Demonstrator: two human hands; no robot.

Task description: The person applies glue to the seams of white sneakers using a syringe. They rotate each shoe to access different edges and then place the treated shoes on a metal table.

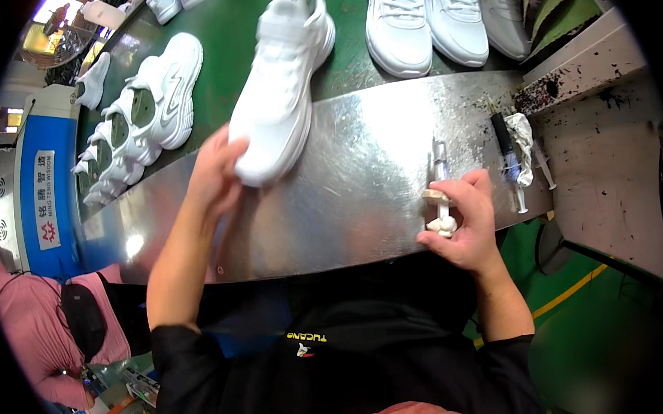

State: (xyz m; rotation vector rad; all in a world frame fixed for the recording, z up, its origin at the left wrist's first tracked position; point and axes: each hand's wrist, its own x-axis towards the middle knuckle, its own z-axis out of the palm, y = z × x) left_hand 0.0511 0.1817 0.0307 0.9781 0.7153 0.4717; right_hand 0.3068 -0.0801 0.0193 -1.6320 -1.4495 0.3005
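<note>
My left hand [213, 172] grips the near end of a white sneaker [280, 90] that lies across the edge between the green conveyor belt [232, 32] and the shiny metal worktable [360, 183]. My right hand [463, 219] rests at the table's front edge, closed around a small tool [441, 194] with a clear tube-like body and whitish residue on its tip. The two hands are well apart, with bare metal between them.
More white sneakers stand on the belt: a pair at the top right [426, 18] and several at the left [154, 104]. A syringe-like tool and a crumpled white rag [521, 141] lie at the table's right end. A person in pink [30, 328] is at the lower left.
</note>
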